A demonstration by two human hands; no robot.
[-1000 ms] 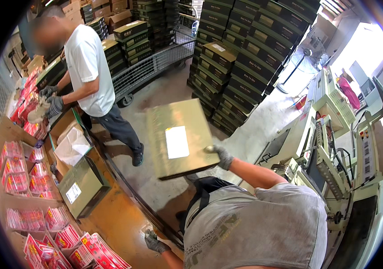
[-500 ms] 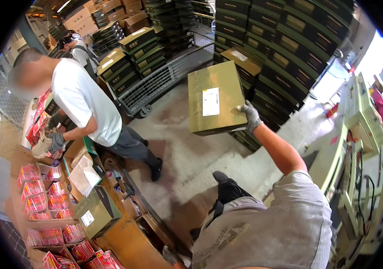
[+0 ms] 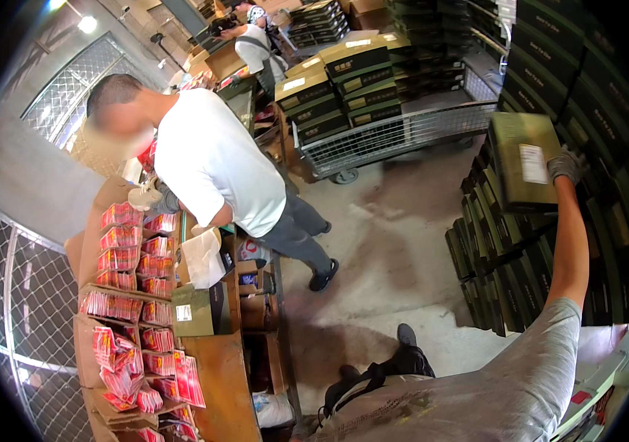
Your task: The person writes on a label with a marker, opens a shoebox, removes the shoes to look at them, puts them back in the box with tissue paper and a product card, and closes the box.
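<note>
At the right, my gloved right hand (image 3: 564, 168) grips the right side of an olive-green shoebox (image 3: 509, 158) with a white label. My arm is stretched out, and the shoebox is against or just in front of tall stacks of matching boxes (image 3: 495, 276); whether it rests on them I cannot tell. My left hand is out of view. Another green shoebox (image 3: 193, 313) with a white label lies on the wooden workbench (image 3: 211, 368) to my left.
Cardboard trays (image 3: 87, 346) of red-and-white packets (image 3: 119, 302) line the bench. A co-worker (image 3: 218, 155) in a white shirt stands there, holding a beige shoe (image 3: 143, 196). A wire-mesh cart (image 3: 395, 145) stands behind, loaded with green boxes. More people work at the back.
My view has turned right toward the stacks. My right hand has carried the shoebox from over the floor to the stacked boxes. My left hand has left the view.
</note>
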